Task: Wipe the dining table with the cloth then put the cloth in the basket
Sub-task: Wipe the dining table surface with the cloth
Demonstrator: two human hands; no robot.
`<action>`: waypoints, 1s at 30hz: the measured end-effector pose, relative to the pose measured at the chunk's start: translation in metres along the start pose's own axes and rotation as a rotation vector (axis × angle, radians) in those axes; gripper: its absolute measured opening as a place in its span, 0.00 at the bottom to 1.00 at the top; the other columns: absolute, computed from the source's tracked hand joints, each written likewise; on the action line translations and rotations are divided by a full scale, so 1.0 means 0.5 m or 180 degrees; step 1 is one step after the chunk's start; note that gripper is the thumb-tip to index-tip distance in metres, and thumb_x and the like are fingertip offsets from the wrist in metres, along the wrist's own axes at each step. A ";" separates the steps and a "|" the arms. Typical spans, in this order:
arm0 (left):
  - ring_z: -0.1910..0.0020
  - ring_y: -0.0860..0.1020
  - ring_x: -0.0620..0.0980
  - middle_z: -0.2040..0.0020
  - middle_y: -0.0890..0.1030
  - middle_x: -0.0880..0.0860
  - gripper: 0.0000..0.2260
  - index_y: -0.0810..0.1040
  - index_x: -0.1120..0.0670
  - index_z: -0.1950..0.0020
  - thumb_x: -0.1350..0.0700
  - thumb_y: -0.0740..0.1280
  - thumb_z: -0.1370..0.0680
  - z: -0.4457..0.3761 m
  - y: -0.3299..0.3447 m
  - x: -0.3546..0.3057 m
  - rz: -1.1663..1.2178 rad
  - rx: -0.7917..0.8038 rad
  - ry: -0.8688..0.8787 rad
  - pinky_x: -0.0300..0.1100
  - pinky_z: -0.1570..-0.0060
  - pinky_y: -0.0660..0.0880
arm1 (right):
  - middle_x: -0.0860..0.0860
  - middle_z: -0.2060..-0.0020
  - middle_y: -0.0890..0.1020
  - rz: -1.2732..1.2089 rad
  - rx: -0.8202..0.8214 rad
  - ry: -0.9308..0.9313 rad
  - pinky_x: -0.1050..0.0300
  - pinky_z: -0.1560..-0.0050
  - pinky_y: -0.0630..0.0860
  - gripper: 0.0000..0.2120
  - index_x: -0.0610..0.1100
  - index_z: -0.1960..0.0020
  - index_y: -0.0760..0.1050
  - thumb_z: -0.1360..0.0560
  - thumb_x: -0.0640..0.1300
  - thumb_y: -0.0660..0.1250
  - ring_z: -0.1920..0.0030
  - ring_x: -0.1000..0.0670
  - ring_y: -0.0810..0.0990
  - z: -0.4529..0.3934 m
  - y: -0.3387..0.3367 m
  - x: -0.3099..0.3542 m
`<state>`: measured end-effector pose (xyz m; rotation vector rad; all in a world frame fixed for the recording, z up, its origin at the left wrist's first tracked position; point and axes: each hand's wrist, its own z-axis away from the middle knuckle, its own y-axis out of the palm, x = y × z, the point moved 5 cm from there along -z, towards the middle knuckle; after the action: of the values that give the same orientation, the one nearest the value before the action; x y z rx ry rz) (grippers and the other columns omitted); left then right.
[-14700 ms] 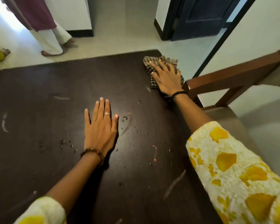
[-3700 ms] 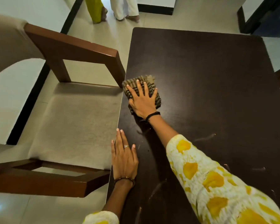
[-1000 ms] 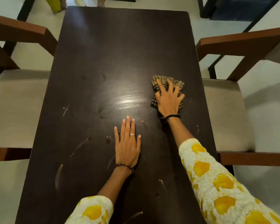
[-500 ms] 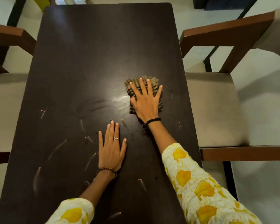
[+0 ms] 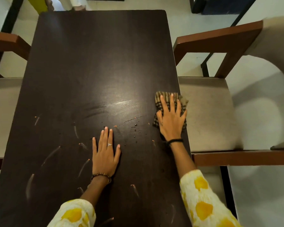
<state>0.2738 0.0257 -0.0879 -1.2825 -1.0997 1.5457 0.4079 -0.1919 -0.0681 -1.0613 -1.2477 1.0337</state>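
A: Where is the cloth (image 5: 166,99) at this moment?

B: It lies on the dining table (image 5: 95,63), at the right edge, about halfway along it. It is a checked cloth, brown and dark, folded into a pad. One corner of it hangs a little over the right edge, above the seat of the chair (image 5: 208,112).

A: And the right hand (image 5: 170,120)?

B: The right hand is flat on top of the cloth, palm down, fingers spread and straight. It presses the cloth on the table; it does not grip it. There is a black band on the wrist.

A: What about the left hand (image 5: 104,154)?

B: The left hand is also flat and spread, palm down, directly on the bare wood. It is near the middle between the left and right edges, closer to the near edge than the cloth is. It holds nothing. I see a ring on one finger and a bead bracelet on the wrist.

A: How does the table surface look?

B: Dark brown. Near the left hand and toward the near left corner there are pale streaks (image 5: 82,167) and small orange crumbs (image 5: 116,126). Between the two hands there are some small dark drops (image 5: 135,125). Beyond the hands, in the middle, one patch shines in the light.

A: Anything around the table?

B: A second chair (image 5: 3,43) at the left edge. Both sleeves are white with yellow patches.
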 end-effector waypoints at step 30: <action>0.28 0.56 0.49 0.26 0.59 0.54 0.25 0.57 0.56 0.26 0.46 0.43 0.19 0.048 -0.058 0.168 0.0183 0.0292 0.0269 0.50 0.28 0.47 | 0.43 0.30 0.68 0.0272 0.0151 0.0427 0.29 0.37 0.61 0.28 0.50 0.28 0.64 0.28 0.52 0.52 0.32 0.38 0.69 0.013 0.055 0.247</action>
<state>0.2403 0.1110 -0.0801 -1.3146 -0.9355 1.5517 0.4070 -0.0655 -0.0696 -1.1366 -1.0731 1.0345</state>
